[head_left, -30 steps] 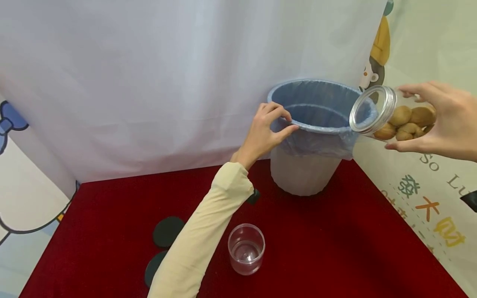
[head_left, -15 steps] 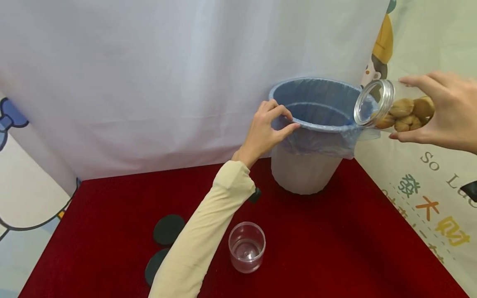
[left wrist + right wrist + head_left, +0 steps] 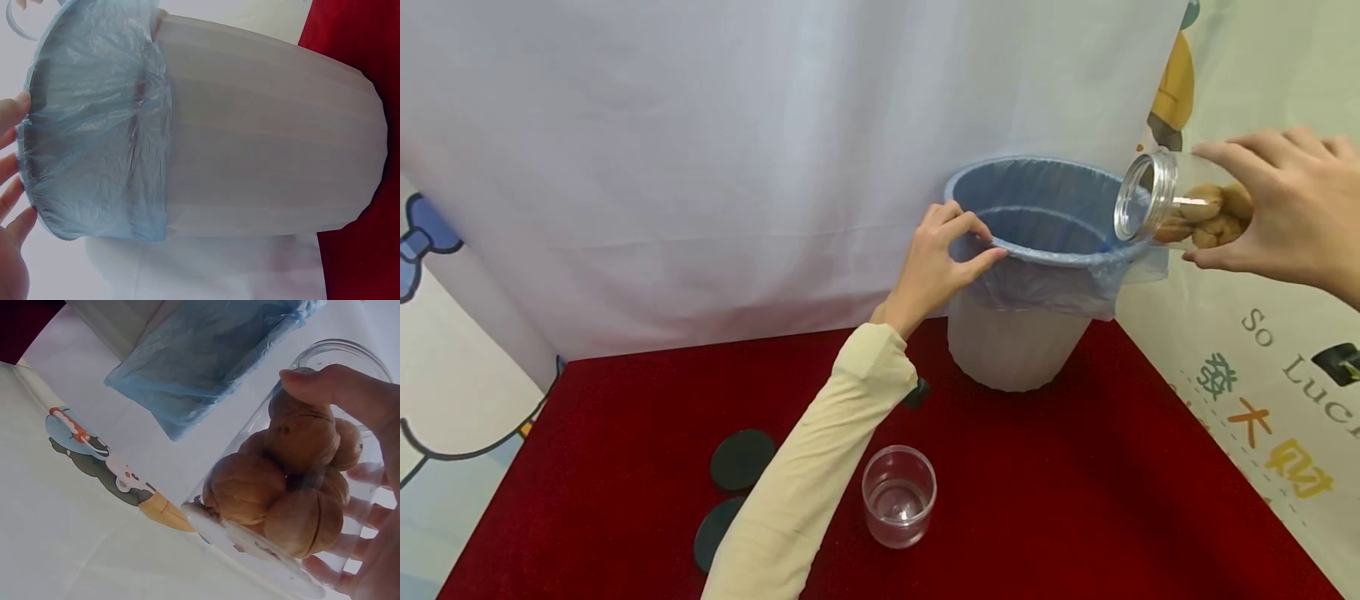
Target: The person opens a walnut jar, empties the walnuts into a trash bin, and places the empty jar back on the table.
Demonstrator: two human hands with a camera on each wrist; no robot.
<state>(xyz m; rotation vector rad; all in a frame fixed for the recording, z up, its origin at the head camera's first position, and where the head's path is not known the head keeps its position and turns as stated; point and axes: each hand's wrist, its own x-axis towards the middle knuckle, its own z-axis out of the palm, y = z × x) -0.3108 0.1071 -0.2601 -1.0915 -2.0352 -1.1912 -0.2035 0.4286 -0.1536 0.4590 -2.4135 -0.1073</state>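
At the back right stands a whitish trash bin [image 3: 1018, 342], lined with a blue plastic bag [image 3: 1045, 287] folded over its rim. My left hand [image 3: 936, 254] holds the near left part of that rim; in the left wrist view its fingertips [image 3: 19, 106] lie along the edge. With my right hand [image 3: 1292, 204] I grip a clear jar [image 3: 1165, 200] on its side, its uncapped mouth pointing left over the bin's right rim. Several walnuts [image 3: 250, 487] are inside, gathered toward the jar's base. How far they fill it behind my palm is hidden in the head view.
A clear empty-looking cup [image 3: 898, 497] stands on the red tablecloth [image 3: 1037, 492]. Left of it lie two dark round discs [image 3: 742, 460], one partly under my left sleeve [image 3: 820, 458]. A small dark object [image 3: 916, 393] sits by the cuff. Printed curtains hang behind and right.
The jar in my right hand has risen a little and is turned closer to level, its mouth nearer the bin. My left hand keeps its place on the rim.
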